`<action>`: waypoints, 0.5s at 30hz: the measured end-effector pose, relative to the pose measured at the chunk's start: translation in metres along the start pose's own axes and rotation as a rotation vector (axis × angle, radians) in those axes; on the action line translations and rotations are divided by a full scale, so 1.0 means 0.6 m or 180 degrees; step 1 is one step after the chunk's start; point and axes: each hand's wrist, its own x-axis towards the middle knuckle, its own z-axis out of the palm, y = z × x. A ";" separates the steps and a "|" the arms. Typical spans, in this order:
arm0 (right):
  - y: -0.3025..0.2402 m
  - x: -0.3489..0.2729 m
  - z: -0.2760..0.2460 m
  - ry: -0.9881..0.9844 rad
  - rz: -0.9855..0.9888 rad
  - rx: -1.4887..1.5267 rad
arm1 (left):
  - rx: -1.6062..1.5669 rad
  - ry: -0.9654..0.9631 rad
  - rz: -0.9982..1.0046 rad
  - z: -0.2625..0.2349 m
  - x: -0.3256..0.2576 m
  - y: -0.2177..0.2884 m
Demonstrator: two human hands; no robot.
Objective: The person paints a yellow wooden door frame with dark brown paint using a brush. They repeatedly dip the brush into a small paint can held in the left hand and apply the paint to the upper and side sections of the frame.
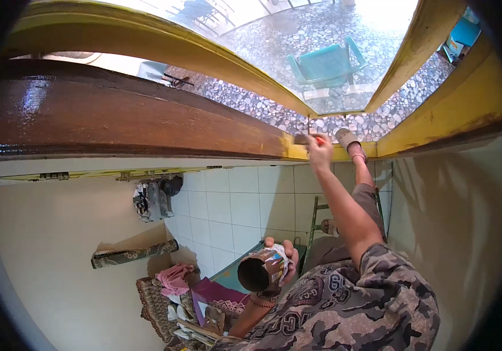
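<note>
Right hand (321, 155), centre of the frame, grasps a blurred brush (302, 139) beside the brown-to-yellow boundary of a wooden rail (157, 120), apparently for coating; left hand (292, 263), lower centre, grasps a wrapped can (254, 274), mouth uncovered, presumably for dipping.

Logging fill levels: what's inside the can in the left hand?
The can in the left hand shows a dark brown interior. Its wall covers the rest; fill depth can't be told.
</note>
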 end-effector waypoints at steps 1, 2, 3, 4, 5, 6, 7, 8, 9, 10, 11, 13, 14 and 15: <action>-0.013 0.003 0.023 -0.0308 -0.0082 -0.0321 | -0.0004 -0.0008 -0.0027 0.002 0.004 -0.001; -0.065 -0.026 0.051 -0.0233 -0.0620 -0.0781 | -0.0014 -0.0009 0.0017 0.004 0.001 -0.002; -0.146 -0.062 0.068 -0.0174 -0.1171 -0.1254 | -0.0029 0.0023 0.0107 0.005 -0.005 -0.006; -0.215 -0.083 0.066 -0.0443 -0.1016 -0.0936 | -0.0041 0.0040 0.0167 0.007 -0.008 -0.009; -0.276 -0.097 0.060 -0.0703 -0.0858 -0.0603 | -0.0039 0.0054 0.0218 0.010 -0.009 -0.012; -0.319 -0.107 0.050 -0.0944 -0.0604 0.0123 | -0.0010 0.0062 0.0229 0.008 -0.009 -0.013; -0.355 -0.118 0.040 -0.1173 -0.0344 0.0847 | 0.0016 0.0068 0.0234 0.007 -0.011 -0.011; -0.379 -0.126 0.030 -0.1398 -0.0076 0.1563 | 0.0037 0.0074 0.0241 0.006 -0.014 -0.010; -0.394 -0.130 0.018 -0.1517 0.0101 0.2037 | -0.0001 0.0145 0.0253 0.005 -0.018 -0.009; -0.405 -0.128 0.002 -0.1642 0.0295 0.2527 | 0.0003 0.0106 0.0268 0.006 -0.016 -0.008; -0.408 -0.125 -0.010 -0.1767 0.0502 0.3009 | 0.0003 0.0067 0.0291 0.005 -0.015 -0.008; -0.350 -0.109 -0.009 -0.1677 0.0654 0.3021 | -0.0004 0.0019 0.0303 0.003 -0.012 -0.009; -0.293 -0.097 -0.007 -0.1609 0.0731 0.3047 | -0.0003 0.0018 0.0278 0.002 -0.010 -0.008; -0.203 -0.073 -0.008 -0.1412 0.0630 0.2682 | 0.0007 0.0023 0.0232 0.003 -0.007 -0.007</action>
